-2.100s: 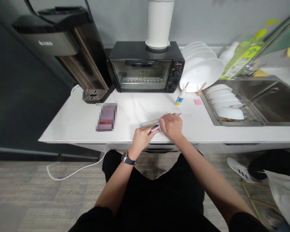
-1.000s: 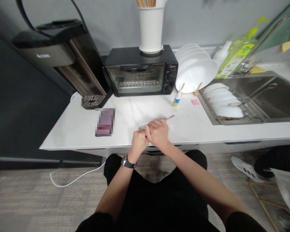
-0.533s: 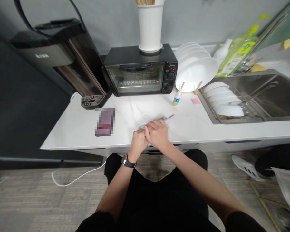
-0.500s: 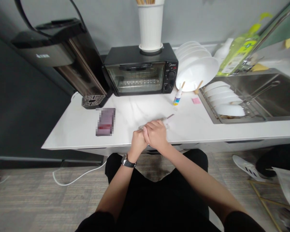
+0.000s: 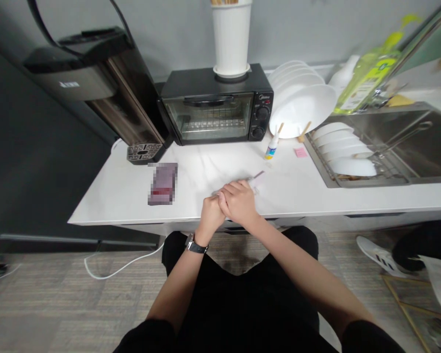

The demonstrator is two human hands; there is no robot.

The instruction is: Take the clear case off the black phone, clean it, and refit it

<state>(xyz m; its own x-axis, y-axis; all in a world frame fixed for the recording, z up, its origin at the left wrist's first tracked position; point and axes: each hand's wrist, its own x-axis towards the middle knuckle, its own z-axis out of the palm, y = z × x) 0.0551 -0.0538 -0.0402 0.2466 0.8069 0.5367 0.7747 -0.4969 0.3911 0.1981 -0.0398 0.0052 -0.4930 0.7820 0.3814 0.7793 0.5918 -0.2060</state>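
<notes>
My right hand (image 5: 238, 201) lies over my left hand (image 5: 212, 212) at the front of the white counter (image 5: 206, 166). The fingers of both hands are closed and curled together. Anything inside the left hand is hidden. A clear, see-through item (image 5: 255, 185) sticks out from beneath the hands, with a thin mauve-brown strip (image 5: 258, 174) at its far right end. Its kind I cannot make out. Beyond the hands stand a small white bottle (image 5: 271, 147) with a blue and yellow label and a pink sticky note (image 5: 300, 152).
A blurred-out purple object (image 5: 163, 184) lies left. Behind are a dark drink dispenser (image 5: 144, 153), a toaster oven (image 5: 216, 117) bearing a white pot (image 5: 231, 39), and racked plates (image 5: 308, 108). Bowls (image 5: 353, 165) sit by the sink (image 5: 419, 171). Another person's shoe (image 5: 378, 256) shows at right.
The whole view has shifted slightly to the right and up. Both hands stay together at the same place on the counter.
</notes>
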